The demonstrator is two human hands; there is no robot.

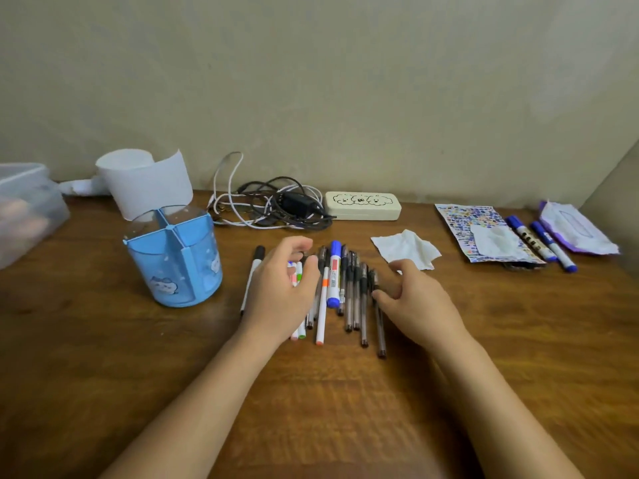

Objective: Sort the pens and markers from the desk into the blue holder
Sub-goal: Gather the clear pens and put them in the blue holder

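Note:
A row of several pens and markers (349, 288) lies side by side on the wooden desk (103, 340), with a fat blue marker (334, 274) among them. My left hand (281, 288) rests over the left end of the row, fingers curled around a few thin coloured markers. My right hand (411, 299) touches the right end, fingers spread, thumb against a dark pen (378, 323). A black-capped white pen (250, 278) lies apart, left of my left hand. The blue holder (174, 257) stands upright to the left, its compartments showing nothing inside. Two more blue markers (543, 242) lie at the far right.
A paper roll (145, 181) stands behind the holder and a clear plastic box (24, 209) sits at the far left. Tangled cables (273, 205) and a cream case (363, 205) lie at the back. A crumpled tissue (406, 248), sticker sheet (480, 233) and wipes pack (577, 229) lie right.

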